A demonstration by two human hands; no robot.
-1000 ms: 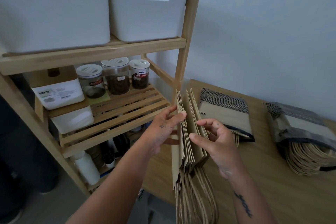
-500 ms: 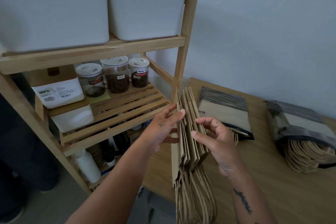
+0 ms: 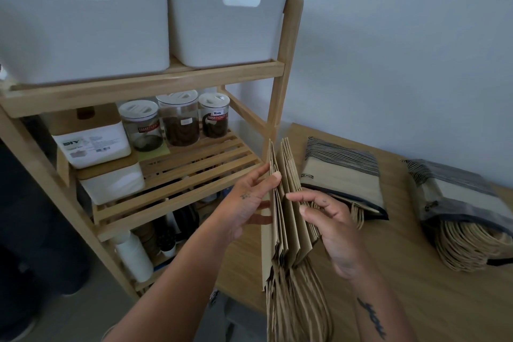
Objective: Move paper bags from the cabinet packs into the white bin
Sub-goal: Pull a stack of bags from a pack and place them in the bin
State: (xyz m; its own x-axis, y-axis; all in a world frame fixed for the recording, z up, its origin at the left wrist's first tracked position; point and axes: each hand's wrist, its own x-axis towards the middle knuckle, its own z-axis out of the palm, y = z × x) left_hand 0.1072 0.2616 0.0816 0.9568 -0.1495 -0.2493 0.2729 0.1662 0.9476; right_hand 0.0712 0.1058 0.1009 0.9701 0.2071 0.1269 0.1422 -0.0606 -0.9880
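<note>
One bundle of paper bags (image 3: 288, 219) stands on edge in the air between the person's two hands, over the near left edge of the table (image 3: 388, 272), with its twisted paper handles hanging down. The left hand (image 3: 247, 203) lies against the bundle's left side, fingers nearly straight and spread, their tips on the bags' edges. The right hand (image 3: 330, 228) grips the right side, thumb and curled fingers closed on the outer bags. The bags fan apart slightly at the top.

Two packs lie on the table behind the hands, each with a striped wrap and handles spilling from its open end. One pack (image 3: 341, 175) is just beyond the right hand; the other (image 3: 455, 197) lies well apart to the right.

Two white bins (image 3: 83, 36) (image 3: 222, 33) sit side by side on the top level of a wooden shelf unit (image 3: 144, 91). The slatted level below carries three clear jars with white lids (image 3: 143, 126) (image 3: 180, 122) (image 3: 215, 116) and two stacked white boxes with wooden tops (image 3: 94, 144) (image 3: 113, 183). One white bottle (image 3: 133, 255) stands on the lowest level among dark items too dim to identify.

The table is light wood, set against a plain pale wall (image 3: 388, 50).
</note>
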